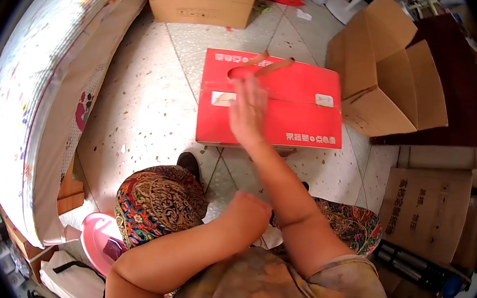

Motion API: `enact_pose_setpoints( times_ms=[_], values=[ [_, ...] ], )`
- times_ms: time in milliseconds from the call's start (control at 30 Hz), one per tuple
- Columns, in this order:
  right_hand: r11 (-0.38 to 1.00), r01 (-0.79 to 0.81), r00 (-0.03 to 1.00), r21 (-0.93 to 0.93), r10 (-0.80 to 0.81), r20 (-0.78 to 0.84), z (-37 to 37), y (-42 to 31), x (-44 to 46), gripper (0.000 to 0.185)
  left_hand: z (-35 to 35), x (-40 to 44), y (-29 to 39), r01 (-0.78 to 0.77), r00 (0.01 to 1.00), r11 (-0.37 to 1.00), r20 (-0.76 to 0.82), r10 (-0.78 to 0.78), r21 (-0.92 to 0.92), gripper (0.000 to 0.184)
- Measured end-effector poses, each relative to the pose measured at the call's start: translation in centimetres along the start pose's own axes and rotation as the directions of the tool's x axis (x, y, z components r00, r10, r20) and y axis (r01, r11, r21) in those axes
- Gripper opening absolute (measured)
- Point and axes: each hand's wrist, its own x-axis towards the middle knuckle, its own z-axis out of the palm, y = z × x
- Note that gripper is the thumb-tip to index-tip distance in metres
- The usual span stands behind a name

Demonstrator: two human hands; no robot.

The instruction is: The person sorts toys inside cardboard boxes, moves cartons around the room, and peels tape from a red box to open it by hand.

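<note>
A red cardboard box (287, 122) with white Chinese lettering lies on the floor in front of me, its top flaps meeting along a seam. Two tan strap ends (275, 66) stick up near a cut-out hole in its top. My right hand (248, 110) is stretched over the left part of the box, slightly blurred, fingers extended toward the hole beside a pale label. It seems to hold nothing. My left hand (246, 213) is bent in front of my lap, below the right forearm, its fingers mostly hidden.
An open brown carton (366, 75) stands right of the red box, and another carton (198, 1) is at the back. A bed (53, 102) lines the left side. A pink basin (96, 250) sits by my knee. Flattened cardboard (424, 213) lies at right.
</note>
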Motion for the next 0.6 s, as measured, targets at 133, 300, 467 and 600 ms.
enact_pose_setpoints(
  times_ms=[133,300,467,600],
  values=[
    [0.915,0.352,0.723,0.196,-0.399,0.564,-2.0,0.7,-5.7,0.052,0.0,0.0,-0.3,-0.041,0.999,0.998,-0.028,0.043,0.045,0.03],
    [0.974,0.228,0.916,-0.016,-0.209,0.342,-3.3,2.9,-2.9,0.052,0.2,0.4,0.0,-0.016,0.998,1.0,0.057,0.017,-0.013,0.032],
    [0.963,-0.154,0.855,-0.219,0.241,0.46,-8.2,14.9,-2.3,0.052,-0.6,0.6,0.0,0.006,0.997,1.0,0.082,-0.005,-0.007,0.032],
    [0.366,-0.805,0.403,-0.467,0.915,0.024,-15.5,28.0,-10.4,0.046,-0.3,1.0,-0.1,0.011,0.994,1.0,0.11,-0.009,-0.016,0.032]
  ],
)
